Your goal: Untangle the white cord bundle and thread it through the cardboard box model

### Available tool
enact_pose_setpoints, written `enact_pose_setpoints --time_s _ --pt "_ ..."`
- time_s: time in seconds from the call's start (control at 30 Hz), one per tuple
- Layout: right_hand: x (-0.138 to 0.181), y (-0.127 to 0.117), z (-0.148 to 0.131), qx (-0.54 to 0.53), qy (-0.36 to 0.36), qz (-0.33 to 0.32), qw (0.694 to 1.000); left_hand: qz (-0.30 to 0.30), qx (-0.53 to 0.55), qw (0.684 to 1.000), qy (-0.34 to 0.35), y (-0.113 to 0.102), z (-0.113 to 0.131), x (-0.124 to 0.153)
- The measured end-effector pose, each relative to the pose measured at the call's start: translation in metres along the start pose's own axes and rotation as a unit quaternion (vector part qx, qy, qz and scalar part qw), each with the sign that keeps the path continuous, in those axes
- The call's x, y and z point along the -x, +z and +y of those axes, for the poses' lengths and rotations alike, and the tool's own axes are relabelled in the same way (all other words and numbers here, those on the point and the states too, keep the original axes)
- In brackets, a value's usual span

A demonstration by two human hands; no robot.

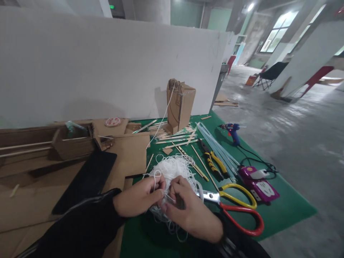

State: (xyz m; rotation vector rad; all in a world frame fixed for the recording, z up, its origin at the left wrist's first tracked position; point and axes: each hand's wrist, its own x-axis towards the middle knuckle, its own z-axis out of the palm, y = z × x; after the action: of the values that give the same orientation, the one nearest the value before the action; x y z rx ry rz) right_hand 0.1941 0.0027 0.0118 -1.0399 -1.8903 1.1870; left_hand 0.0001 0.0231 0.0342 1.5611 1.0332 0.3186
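Note:
A loose, tangled heap of white string (173, 165) lies on the green table top, under both hands. My left hand (141, 195) is closed, pinching a strand between thumb and fingers, and a loop of it curls over the index finger. Close beside it, my right hand (192, 213) has its fingers curled round a strand at the heap's front. The fingertips of the two hands nearly meet. Scissors (211, 196) with one yellow and one red handle lie right of the right hand, their blade tips hidden by string.
Behind the heap, a cardboard box structure (185, 107) stands among thin wooden sticks (174, 138), with string hanging from its top. Pliers (215, 163), clear glue sticks (217, 145), a blue glue gun (233, 132) and a purple power strip (262, 184) lie right. Cardboard (131, 154) covers the left.

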Motion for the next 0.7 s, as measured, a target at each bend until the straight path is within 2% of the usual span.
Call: enact_pose_setpoints --time_s 0.1,0.3,0.4,0.57,0.7 --pt "0.0 0.002 0.001 -0.007 0.009 0.009 1.0 -0.008 0.002 1.0 0.001 0.001 -0.001 0.0" --pt "0.0 -0.002 0.004 -0.102 -0.003 0.0 0.995 -0.015 0.029 0.999 0.021 -0.002 -0.002 0.0" --pt "0.001 -0.004 0.003 -0.123 0.01 0.003 0.992 -0.007 -0.01 0.999 0.043 -0.002 0.0 0.002" --pt "0.001 -0.005 0.0 -0.159 0.015 0.012 0.987 0.076 -0.168 0.983 0.009 0.007 0.011 0.003" --pt "0.002 -0.006 0.0 -0.166 0.019 0.01 0.986 0.136 -0.24 0.961 -0.019 0.013 0.015 0.001"
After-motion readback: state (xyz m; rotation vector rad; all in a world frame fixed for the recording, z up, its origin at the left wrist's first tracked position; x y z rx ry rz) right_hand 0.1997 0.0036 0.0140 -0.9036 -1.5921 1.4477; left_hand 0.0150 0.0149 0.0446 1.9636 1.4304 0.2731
